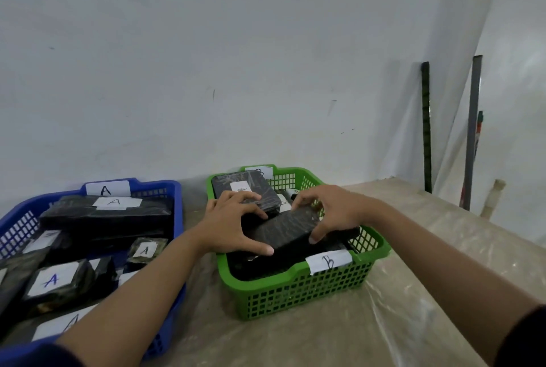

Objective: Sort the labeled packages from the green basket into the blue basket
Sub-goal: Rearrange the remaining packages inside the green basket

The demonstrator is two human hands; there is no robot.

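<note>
Your two hands meet over the green basket (298,292), both gripping one black wrapped package (283,232). Your left hand (233,225) curls its fingers over the package's far left corner with the thumb stretched along the near edge; your right hand (331,213) clamps the right end, fingers arched over the top, thumb pressed to the near side. The package lies tilted, its long axis running from near left to far right, the right end higher, and no label shows on its upper face. Behind it a second black package (236,185) rests against the far wall, and more lie beneath, too dark to count. The green basket carries two B tags. To your left the blue basket (174,189) holds at least five black packages marked A.
</note>
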